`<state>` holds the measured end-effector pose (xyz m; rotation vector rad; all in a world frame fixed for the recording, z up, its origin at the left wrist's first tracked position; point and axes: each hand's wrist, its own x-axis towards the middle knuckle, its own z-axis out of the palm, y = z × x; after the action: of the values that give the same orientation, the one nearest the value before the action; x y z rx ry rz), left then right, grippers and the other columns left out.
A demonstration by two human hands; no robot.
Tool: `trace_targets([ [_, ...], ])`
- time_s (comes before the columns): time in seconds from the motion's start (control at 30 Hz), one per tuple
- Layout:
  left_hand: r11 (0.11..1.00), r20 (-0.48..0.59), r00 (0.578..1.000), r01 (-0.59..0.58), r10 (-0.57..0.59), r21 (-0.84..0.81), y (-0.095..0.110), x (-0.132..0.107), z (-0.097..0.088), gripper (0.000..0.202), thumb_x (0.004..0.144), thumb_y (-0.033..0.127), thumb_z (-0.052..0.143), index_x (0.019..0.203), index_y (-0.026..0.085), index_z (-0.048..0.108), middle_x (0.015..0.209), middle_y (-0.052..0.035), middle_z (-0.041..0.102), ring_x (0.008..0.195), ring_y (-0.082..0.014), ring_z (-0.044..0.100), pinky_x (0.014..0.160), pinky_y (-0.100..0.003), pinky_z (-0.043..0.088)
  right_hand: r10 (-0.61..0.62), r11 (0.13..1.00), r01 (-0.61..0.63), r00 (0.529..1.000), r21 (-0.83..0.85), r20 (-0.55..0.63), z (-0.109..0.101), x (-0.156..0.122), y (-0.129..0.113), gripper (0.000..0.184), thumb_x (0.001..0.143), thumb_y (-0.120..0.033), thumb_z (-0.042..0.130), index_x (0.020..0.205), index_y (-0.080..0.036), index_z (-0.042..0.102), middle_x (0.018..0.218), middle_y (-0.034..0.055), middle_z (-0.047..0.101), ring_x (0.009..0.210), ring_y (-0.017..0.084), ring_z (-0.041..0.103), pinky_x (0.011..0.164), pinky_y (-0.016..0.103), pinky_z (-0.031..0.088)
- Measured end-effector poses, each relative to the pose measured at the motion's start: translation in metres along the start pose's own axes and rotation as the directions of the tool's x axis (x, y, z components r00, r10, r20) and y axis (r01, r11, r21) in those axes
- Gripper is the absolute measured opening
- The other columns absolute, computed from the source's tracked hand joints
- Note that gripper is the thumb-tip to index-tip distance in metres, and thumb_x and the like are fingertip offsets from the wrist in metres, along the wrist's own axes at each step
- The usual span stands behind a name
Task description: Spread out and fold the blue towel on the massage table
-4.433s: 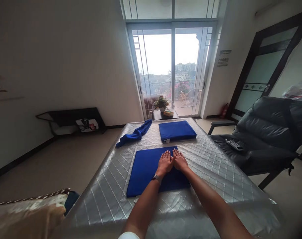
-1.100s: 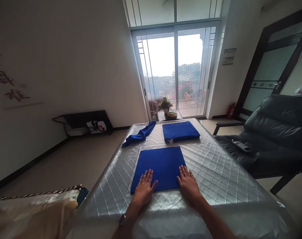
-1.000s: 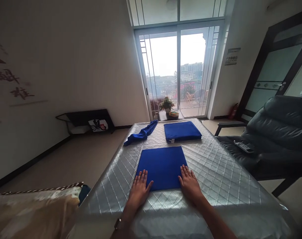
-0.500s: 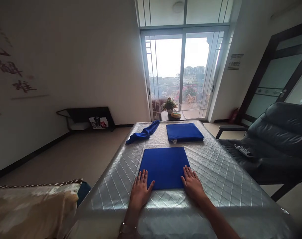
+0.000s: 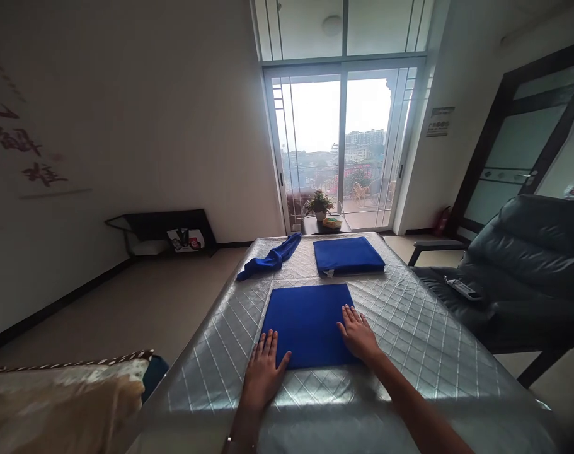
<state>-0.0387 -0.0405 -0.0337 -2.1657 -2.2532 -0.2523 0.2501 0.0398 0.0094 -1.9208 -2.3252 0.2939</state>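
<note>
A flat, squarely folded blue cloth (image 5: 308,321) lies on the silver quilted table cover (image 5: 211,359) in front of me. My left hand (image 5: 264,366) rests palm down on its near left corner, fingers stretched out and thumb apart. Along its right edge lies my right hand (image 5: 356,331), also flat with fingers extended. Beyond it, toward the far right, sits a thicker folded blue cloth stack (image 5: 348,255) with a small white tag (image 5: 329,273) at its front. A twisted strip of blue cloth (image 5: 270,258) lies at the far left of the table.
A dark leather recliner (image 5: 537,252) stands right of the table, with a pale device (image 5: 462,288) on its seat. A potted plant (image 5: 319,205) stands on a chair before the sliding glass door (image 5: 310,126). Beige bedding (image 5: 64,403) lies at the near left.
My right hand has slid forward and slightly inward along the cloth's right edge. My left hand stays at the near left corner. The camera view has shifted slightly.
</note>
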Motion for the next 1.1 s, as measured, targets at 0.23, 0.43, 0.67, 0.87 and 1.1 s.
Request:
trace_targets([
  [0.23,0.997,-0.130,0.991,-0.002,0.012,0.076,0.000,-0.002,0.003,0.072,0.101,0.060,0.028,0.157,0.015,0.038,0.164,-0.0104,0.033,0.153,-0.0305,0.029,0.125,-0.052,0.029,0.026,0.999,-0.025,0.999,0.022,-0.039,0.021,0.006,0.006,0.067,0.104,-0.041,0.022,0.162,-0.007,0.024,0.169,0.0090,0.018,0.158,0.022,0.013,0.127,0.042,0.008],
  [0.43,0.988,-0.176,0.973,-0.147,0.152,0.041,0.051,0.013,-0.007,0.066,0.105,0.052,0.023,0.155,0.014,0.042,0.162,-0.0100,0.038,0.152,-0.0268,0.034,0.125,-0.047,0.032,0.019,0.999,-0.018,0.999,0.030,-0.034,0.020,0.005,0.006,0.066,0.104,-0.039,0.021,0.162,-0.007,0.024,0.169,0.0097,0.018,0.158,0.022,0.012,0.127,0.042,0.009],
  [0.67,0.871,-0.068,0.878,-0.479,0.474,-0.108,0.154,0.065,-0.006,0.069,0.105,0.056,0.016,0.156,0.015,0.039,0.163,-0.0084,0.037,0.153,-0.0216,0.031,0.127,-0.043,0.028,-0.030,1.000,0.030,0.998,0.001,-0.051,0.021,0.003,0.010,0.063,0.103,-0.031,0.024,0.161,-0.008,0.028,0.169,0.0107,0.018,0.157,0.022,0.014,0.127,0.042,0.011],
  [0.87,0.911,0.014,0.919,-0.389,0.395,-0.139,0.154,0.078,0.009,0.074,0.104,0.056,0.009,0.157,0.012,0.036,0.165,-0.0099,0.034,0.155,-0.0214,0.026,0.128,-0.042,0.023,-0.014,1.000,0.015,0.999,0.021,-0.033,0.021,0.004,0.010,0.063,0.103,-0.032,0.022,0.162,-0.007,0.026,0.169,0.0090,0.020,0.157,0.022,0.014,0.127,0.042,0.010],
  [1.1,0.971,0.081,0.968,-0.239,0.239,-0.013,0.073,0.077,0.009,0.072,0.104,0.058,0.011,0.161,0.018,0.029,0.167,-0.0084,0.028,0.156,-0.0229,0.023,0.128,-0.047,0.021,0.011,0.999,-0.010,0.999,0.040,-0.034,0.016,0.002,0.006,0.065,0.104,-0.037,0.023,0.162,-0.007,0.026,0.169,0.0094,0.020,0.158,0.021,0.013,0.127,0.040,0.006],
])
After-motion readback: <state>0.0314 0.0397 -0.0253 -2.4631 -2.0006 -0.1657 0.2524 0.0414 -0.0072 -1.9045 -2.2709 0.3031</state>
